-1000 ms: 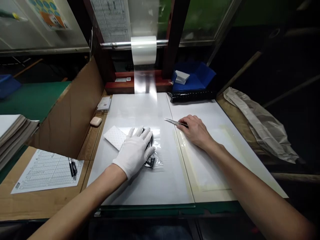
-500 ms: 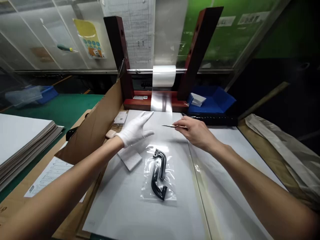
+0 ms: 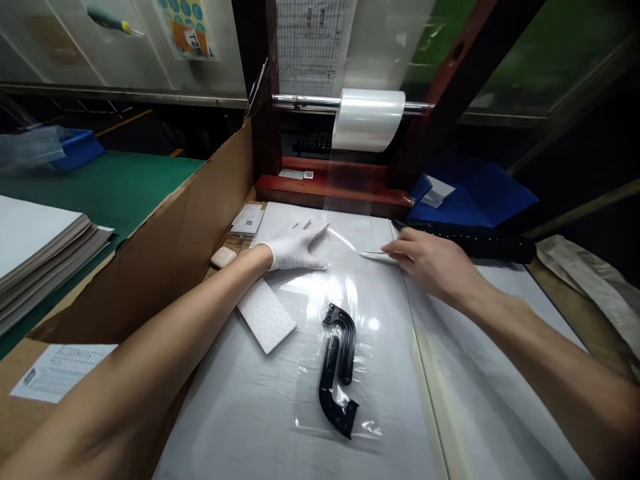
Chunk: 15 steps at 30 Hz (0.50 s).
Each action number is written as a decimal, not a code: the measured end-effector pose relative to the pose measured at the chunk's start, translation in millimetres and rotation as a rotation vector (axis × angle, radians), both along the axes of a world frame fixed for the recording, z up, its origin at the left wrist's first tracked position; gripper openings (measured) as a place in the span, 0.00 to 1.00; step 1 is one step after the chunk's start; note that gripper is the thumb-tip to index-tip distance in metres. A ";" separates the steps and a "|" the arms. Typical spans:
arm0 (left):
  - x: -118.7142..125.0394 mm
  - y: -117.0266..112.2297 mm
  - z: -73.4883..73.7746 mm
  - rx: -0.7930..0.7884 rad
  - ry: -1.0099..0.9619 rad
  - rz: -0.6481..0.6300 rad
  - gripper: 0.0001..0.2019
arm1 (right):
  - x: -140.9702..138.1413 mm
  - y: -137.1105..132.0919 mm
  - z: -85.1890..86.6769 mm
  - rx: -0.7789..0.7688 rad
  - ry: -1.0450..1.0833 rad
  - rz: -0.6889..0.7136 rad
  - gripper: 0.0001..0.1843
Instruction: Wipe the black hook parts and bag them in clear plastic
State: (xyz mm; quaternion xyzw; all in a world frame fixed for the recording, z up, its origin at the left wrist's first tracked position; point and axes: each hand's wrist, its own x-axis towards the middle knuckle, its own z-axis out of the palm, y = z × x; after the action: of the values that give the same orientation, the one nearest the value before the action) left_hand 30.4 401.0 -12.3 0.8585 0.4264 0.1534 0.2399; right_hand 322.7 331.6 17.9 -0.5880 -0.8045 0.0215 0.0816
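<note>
My left hand (image 3: 297, 251), in a white glove, lies with fingers spread at the left edge of the clear film on the white work surface. My right hand (image 3: 437, 267), bare, grips a slim pointed metal tool (image 3: 373, 254), its tip pointing left just above or on the film; whether it is a blade or tweezers I cannot tell. Nearer to me is a clear plastic bag (image 3: 313, 407) with two curved black parts (image 3: 330, 380) in it. A stack of small white dotted sheets (image 3: 267, 317) sits below my left wrist.
A roll of clear film (image 3: 370, 120) hangs on a metal bar in a dark red stand (image 3: 335, 193). A cardboard wall (image 3: 165, 233) rises on the left. Behind my right hand are a blue bin (image 3: 480, 193) and a black perforated strip (image 3: 480, 243). Stacked boards (image 3: 40, 247) lie far left.
The view has shifted closer to the stand. My left hand has lowered flatter against the film. My right hand still holds the pointed tool near the film.
</note>
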 end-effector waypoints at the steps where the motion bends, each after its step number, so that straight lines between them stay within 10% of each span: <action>1: 0.1 -1.1 1.8 -0.005 -0.004 0.000 0.22 | 12.8 -10.8 1.9 -0.001 -0.006 -0.043 0.15; 6: 3.3 -8.0 13.8 -0.025 -0.010 -0.018 0.22 | 29.3 -51.8 -4.2 -0.016 0.105 -0.198 0.20; 15: 10.1 -14.1 28.7 -0.094 0.042 -0.050 0.20 | -57.0 -23.7 -20.3 -0.136 0.635 -0.322 0.22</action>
State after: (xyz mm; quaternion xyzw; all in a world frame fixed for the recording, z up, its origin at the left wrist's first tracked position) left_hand 40.5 386.9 16.4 0.8597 0.4165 0.1091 0.2747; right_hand 265.7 308.0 -2.4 -0.6751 -0.6331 0.2435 0.2901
